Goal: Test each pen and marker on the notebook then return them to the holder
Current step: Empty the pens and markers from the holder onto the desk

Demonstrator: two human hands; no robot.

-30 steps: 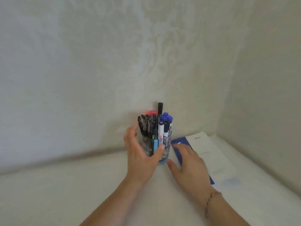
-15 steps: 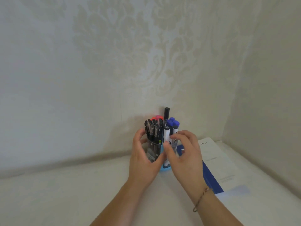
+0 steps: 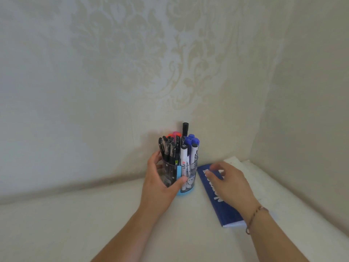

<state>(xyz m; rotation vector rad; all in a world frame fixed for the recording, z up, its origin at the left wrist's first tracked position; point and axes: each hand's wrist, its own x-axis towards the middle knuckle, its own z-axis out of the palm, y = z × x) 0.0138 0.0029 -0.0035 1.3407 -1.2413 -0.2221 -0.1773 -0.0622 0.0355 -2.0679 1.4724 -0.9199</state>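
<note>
A clear holder (image 3: 189, 183) with a light-blue base stands on the white surface near the wall. It is packed with several black pens (image 3: 169, 148), white markers with blue caps (image 3: 193, 148), one tall black marker (image 3: 185, 128) and orange and pink caps at the back. My left hand (image 3: 160, 188) wraps around the holder's left side, thumb across its front. A closed blue notebook (image 3: 217, 203) lies flat to the right of the holder. My right hand (image 3: 230, 183) hovers over the notebook with fingers apart, holding nothing.
Patterned wallpaper rises right behind the holder, and a second wall closes the right side, forming a corner. A white sheet or pad (image 3: 234, 160) peeks out behind the notebook. A thin bracelet (image 3: 254, 217) circles my right wrist.
My right hand has left the markers in the holder and moved right, over the blue notebook. My left hand keeps its grip on the holder.
</note>
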